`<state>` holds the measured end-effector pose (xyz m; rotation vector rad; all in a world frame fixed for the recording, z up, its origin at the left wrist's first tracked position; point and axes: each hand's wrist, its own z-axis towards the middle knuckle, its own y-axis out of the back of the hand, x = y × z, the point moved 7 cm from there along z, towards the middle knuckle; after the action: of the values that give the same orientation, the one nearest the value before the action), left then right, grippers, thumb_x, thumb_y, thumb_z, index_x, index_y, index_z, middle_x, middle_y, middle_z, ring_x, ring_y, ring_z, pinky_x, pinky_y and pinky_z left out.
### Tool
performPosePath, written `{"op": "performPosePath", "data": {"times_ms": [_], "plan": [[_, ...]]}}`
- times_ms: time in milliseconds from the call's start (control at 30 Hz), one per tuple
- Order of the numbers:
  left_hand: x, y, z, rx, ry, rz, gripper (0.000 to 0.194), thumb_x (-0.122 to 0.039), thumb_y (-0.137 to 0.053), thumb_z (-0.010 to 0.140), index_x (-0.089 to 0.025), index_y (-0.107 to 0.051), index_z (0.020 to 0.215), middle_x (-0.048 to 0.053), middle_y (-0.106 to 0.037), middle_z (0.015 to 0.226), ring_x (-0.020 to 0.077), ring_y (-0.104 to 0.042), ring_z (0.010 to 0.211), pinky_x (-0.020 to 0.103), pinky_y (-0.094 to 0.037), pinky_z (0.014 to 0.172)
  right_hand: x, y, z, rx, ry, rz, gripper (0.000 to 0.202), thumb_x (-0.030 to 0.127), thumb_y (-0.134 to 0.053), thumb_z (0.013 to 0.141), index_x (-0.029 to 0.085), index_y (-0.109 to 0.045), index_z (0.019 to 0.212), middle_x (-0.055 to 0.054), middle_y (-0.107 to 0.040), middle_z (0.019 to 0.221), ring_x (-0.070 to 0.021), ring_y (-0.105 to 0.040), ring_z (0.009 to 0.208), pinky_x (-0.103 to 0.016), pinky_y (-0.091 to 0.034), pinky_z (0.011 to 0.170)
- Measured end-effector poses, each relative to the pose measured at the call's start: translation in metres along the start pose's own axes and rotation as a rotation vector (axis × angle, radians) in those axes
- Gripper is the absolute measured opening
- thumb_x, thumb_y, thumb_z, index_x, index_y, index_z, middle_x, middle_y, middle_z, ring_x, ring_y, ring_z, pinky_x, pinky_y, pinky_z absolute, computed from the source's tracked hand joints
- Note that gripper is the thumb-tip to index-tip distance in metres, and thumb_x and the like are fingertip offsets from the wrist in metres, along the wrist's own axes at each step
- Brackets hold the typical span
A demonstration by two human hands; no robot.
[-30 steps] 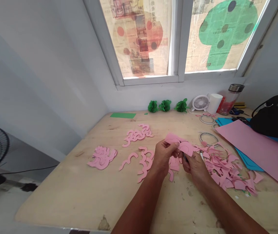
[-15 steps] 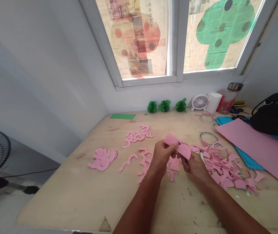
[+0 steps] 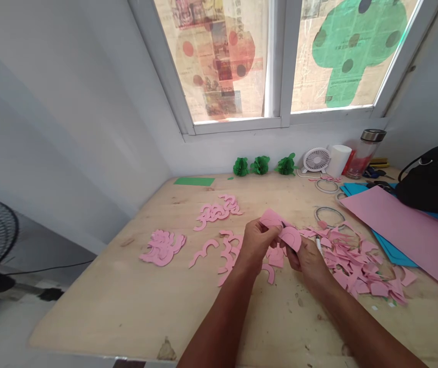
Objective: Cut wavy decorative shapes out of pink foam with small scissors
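My left hand (image 3: 259, 240) pinches a piece of pink paper (image 3: 291, 238) with curved pencil lines on it, held above the table. My right hand (image 3: 304, 254) is closed just beneath the paper's right side, around scissors (image 3: 284, 224) that are mostly hidden; only dark bits show by the paper. Wavy pink cut-outs (image 3: 226, 253) lie beside my left forearm, which partly covers them. Farther left are a single wavy strip (image 3: 204, 251) and a stacked pile of pink cut-outs (image 3: 162, 247). Another group of wavy cut-outs (image 3: 219, 210) lies behind.
Pink scraps (image 3: 357, 260) heap right of my hands, with a white pen (image 3: 319, 245) at their edge. Pink sheets (image 3: 407, 230) overlie blue ones (image 3: 391, 249) near a black bag (image 3: 430, 189). Green paper ornaments (image 3: 261, 165), a small fan (image 3: 316, 161) and a bottle (image 3: 365, 153) line the wall.
The view has shifted very slightly. Both hands keep their hold around the pink paper, and the cut-outs and scraps on the table lie as before.
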<state>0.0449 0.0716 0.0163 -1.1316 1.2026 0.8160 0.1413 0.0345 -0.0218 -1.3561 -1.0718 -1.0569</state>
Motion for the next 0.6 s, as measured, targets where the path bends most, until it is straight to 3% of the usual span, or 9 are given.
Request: {"op": "performPosePath", "data": {"times_ms": [600], "plan": [[0.0049, 0.0009, 0.0015, -0.018, 0.018, 0.011, 0.014, -0.024, -0.061, 0.065, -0.011, -0.060, 0.062, 0.000, -0.052, 0.049, 0.0085, -0.045, 0.045, 0.021, -0.033, 0.046, -0.0046, 0.0012, 0.0035, -0.024, -0.010, -0.005, 0.037, 0.049, -0.048, 0.078, 0.017, -0.048, 0.061, 0.010, -0.027, 0.037, -0.0036, -0.016, 0.033, -0.020, -0.011, 0.035]]}}
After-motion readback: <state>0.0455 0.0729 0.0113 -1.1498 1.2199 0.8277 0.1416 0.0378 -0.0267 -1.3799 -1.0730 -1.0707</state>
